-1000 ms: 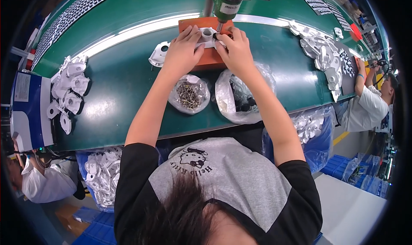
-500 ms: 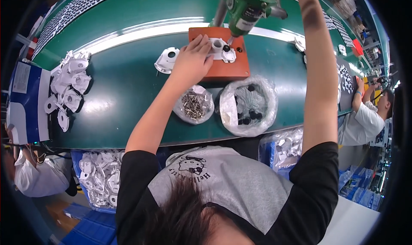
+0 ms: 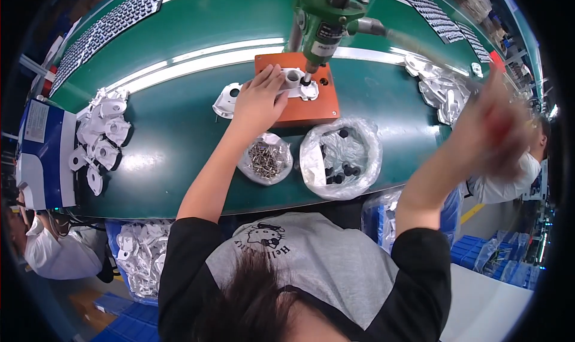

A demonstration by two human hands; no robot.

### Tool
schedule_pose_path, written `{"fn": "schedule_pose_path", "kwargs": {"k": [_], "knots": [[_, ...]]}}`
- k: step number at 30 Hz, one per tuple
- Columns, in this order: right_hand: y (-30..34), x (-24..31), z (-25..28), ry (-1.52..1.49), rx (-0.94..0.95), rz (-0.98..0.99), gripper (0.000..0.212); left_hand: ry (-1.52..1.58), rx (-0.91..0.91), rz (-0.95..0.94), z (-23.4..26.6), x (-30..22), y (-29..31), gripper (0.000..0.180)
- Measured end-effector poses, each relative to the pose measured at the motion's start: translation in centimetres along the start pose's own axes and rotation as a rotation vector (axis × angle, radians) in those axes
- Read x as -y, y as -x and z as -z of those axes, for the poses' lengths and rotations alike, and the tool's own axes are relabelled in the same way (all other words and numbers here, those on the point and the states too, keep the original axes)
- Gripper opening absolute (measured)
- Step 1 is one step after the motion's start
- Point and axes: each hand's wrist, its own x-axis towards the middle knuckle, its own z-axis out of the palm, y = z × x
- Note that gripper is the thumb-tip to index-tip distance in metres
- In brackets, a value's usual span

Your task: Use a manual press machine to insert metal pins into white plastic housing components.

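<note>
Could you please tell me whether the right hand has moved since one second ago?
Yes. A second ago the right hand was at the orange block; now it is blurred, well to the block's right.

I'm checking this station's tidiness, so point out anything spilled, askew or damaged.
Nothing stands out. The white part lies on the orange block under the green press, the left hand on it; metal pieces and black pieces lie inside their open bags. Fine damage is too small to tell.
</note>
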Motion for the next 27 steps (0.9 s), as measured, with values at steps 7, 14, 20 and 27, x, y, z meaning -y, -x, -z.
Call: {"fn": "schedule_pose_path", "kwargs": {"k": [7, 14, 20, 27], "knots": [[6.6, 5.4, -0.3, 0.322, 0.239, 0.061, 0.035, 0.109, 0.051, -0.068, -1.0, -1.1, -1.5, 0.04], [-11.6, -4.5, -4.5, -0.218, 0.044, 0.295, 0.032, 0.133, 0.039, -0.06, -2.3, 2.1, -1.5, 0.035], [-10.8, -10.4, -5.3, 0.163, -0.036, -0.516, 0.032, 0.568, 0.22, 0.13, 2.9, -1.7, -2.2, 0.038], [3.9, -10.0, 10.5, 0.959, -0.05, -0.284, 0.027, 0.987, -0.219, 0.432, 2.4, 5.2, -3.3, 0.023]]}}
